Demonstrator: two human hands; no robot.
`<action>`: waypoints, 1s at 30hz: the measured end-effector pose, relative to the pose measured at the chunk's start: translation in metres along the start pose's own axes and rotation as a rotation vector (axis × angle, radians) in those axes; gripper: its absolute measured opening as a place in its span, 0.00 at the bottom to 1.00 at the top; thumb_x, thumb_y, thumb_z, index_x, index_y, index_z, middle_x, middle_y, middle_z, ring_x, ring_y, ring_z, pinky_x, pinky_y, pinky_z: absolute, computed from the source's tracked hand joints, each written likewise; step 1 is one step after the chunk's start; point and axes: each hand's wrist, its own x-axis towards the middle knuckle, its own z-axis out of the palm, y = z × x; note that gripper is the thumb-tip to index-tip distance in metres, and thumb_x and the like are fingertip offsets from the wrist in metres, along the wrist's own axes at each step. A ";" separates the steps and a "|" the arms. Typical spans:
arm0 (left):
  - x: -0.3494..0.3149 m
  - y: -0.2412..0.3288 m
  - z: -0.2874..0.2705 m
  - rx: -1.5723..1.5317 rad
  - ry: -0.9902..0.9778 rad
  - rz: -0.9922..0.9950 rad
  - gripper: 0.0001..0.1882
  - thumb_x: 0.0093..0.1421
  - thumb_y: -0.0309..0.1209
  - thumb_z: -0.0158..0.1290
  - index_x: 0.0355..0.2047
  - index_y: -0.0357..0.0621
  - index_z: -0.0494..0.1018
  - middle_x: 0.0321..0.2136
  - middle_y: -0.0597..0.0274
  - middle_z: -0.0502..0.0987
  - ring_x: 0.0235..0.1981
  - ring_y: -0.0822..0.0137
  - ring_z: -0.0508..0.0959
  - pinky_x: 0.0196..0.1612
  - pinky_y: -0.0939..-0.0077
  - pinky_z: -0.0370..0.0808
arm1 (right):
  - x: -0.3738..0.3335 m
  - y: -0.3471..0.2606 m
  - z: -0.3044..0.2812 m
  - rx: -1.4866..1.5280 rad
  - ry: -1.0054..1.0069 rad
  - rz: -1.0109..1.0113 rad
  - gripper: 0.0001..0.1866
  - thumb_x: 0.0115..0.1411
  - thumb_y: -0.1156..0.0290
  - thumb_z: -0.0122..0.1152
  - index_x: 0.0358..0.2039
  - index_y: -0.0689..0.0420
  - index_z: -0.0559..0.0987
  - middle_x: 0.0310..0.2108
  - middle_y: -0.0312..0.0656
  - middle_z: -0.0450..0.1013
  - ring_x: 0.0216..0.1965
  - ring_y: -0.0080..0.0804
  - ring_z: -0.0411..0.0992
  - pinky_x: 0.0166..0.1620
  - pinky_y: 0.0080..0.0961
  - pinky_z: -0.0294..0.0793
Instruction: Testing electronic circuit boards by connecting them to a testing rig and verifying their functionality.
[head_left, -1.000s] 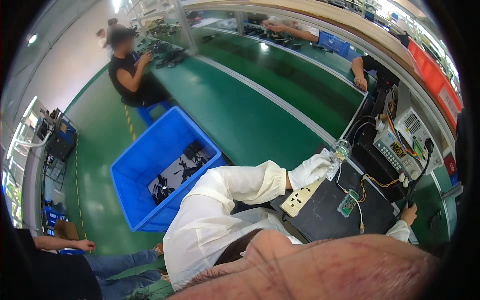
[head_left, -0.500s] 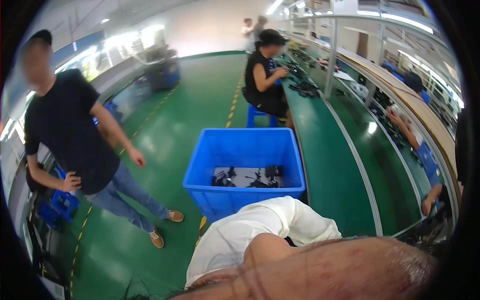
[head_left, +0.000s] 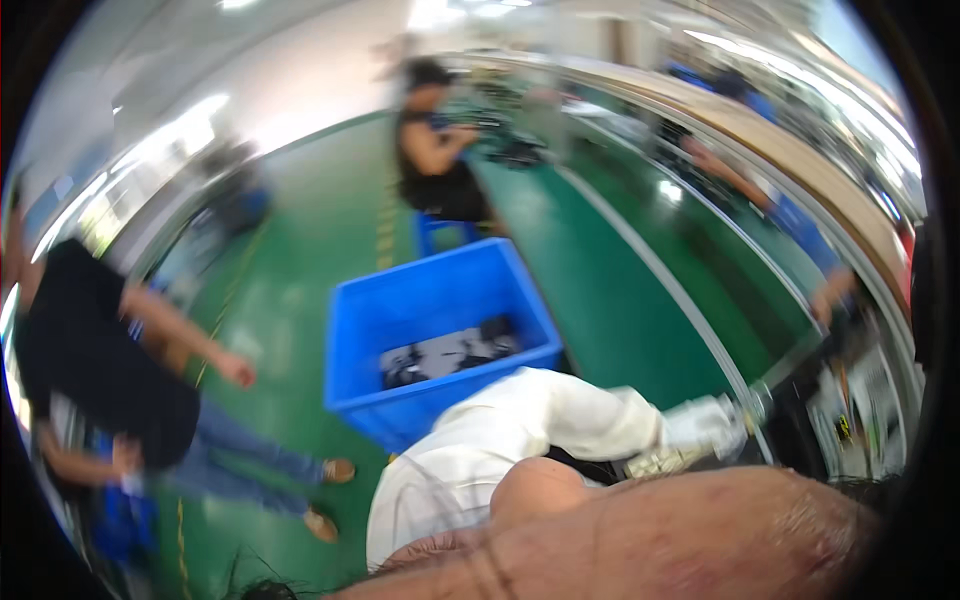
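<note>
A white sleeve rises from the lower middle and bends across to the right; it looks like my left arm. At its end my left hand, in a pale glove, reaches toward the right-hand edge of the green-topped bench. Motion smears its fingers, so their grip is unclear. A blurred, clear or greyish thing shows right beside the fingertips, and I cannot tell whether they hold it. Below the glove lies a cream, ribbed patch, too indistinct to name. My right hand does not show.
A blue bin with black parts inside stands left of the bench. Someone in dark clothing sits working farther along. Another person stands at left. A worker's arm reaches in from the bench's far side.
The view has swung to the right, so the bin, bench and people appear farther left and tilted. My gloved left hand has come into sight at the sleeve's end.
</note>
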 end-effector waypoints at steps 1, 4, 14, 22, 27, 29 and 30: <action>0.003 -0.027 0.008 -0.077 0.084 0.126 0.10 0.66 0.36 0.57 0.41 0.46 0.81 0.43 0.52 0.80 0.42 0.55 0.80 0.47 0.59 0.77 | 0.016 0.011 0.010 -0.191 0.032 0.032 0.29 0.63 0.37 0.62 0.43 0.52 0.86 0.39 0.49 0.83 0.40 0.45 0.81 0.43 0.44 0.82; -0.006 -0.041 -0.002 0.135 0.166 -0.020 0.09 0.64 0.34 0.61 0.44 0.52 0.81 0.45 0.54 0.77 0.47 0.52 0.78 0.53 0.60 0.76 | 0.036 0.010 0.040 -0.866 0.159 0.181 0.28 0.60 0.46 0.70 0.42 0.62 0.81 0.42 0.56 0.79 0.44 0.60 0.78 0.46 0.51 0.78; -0.003 -0.064 0.005 -0.007 0.190 -0.112 0.13 0.70 0.32 0.55 0.51 0.40 0.76 0.49 0.55 0.79 0.51 0.61 0.79 0.56 0.69 0.76 | -0.040 -0.031 0.018 -0.526 0.198 -0.040 0.37 0.54 0.71 0.73 0.64 0.60 0.69 0.59 0.58 0.70 0.60 0.58 0.69 0.63 0.41 0.70; 0.010 -0.088 0.006 -0.205 0.225 -0.172 0.17 0.71 0.32 0.54 0.56 0.37 0.72 0.48 0.58 0.79 0.46 0.67 0.81 0.52 0.72 0.77 | -0.041 -0.047 -0.014 -0.616 -0.082 0.316 0.32 0.57 0.76 0.67 0.63 0.61 0.71 0.57 0.58 0.72 0.59 0.55 0.72 0.63 0.38 0.70; 0.010 -0.087 0.004 -0.217 0.248 -0.220 0.15 0.70 0.31 0.55 0.54 0.39 0.74 0.49 0.55 0.79 0.48 0.64 0.81 0.54 0.69 0.77 | -0.031 -0.035 0.019 -0.432 -0.122 0.126 0.33 0.57 0.77 0.64 0.65 0.62 0.70 0.60 0.58 0.72 0.63 0.53 0.70 0.65 0.39 0.67; 0.007 -0.087 -0.002 -0.348 0.261 -0.248 0.17 0.70 0.31 0.55 0.57 0.38 0.73 0.50 0.56 0.79 0.49 0.66 0.80 0.53 0.70 0.77 | -0.017 -0.041 0.027 -0.561 -0.151 -0.051 0.33 0.58 0.78 0.63 0.66 0.62 0.69 0.62 0.57 0.71 0.64 0.53 0.69 0.66 0.40 0.66; 0.007 -0.087 -0.006 -0.415 0.270 -0.260 0.18 0.71 0.31 0.55 0.58 0.37 0.72 0.50 0.56 0.79 0.49 0.67 0.80 0.53 0.71 0.77 | -0.011 -0.046 0.029 -0.689 -0.156 -0.213 0.33 0.59 0.79 0.61 0.67 0.61 0.68 0.63 0.57 0.70 0.65 0.54 0.68 0.67 0.41 0.65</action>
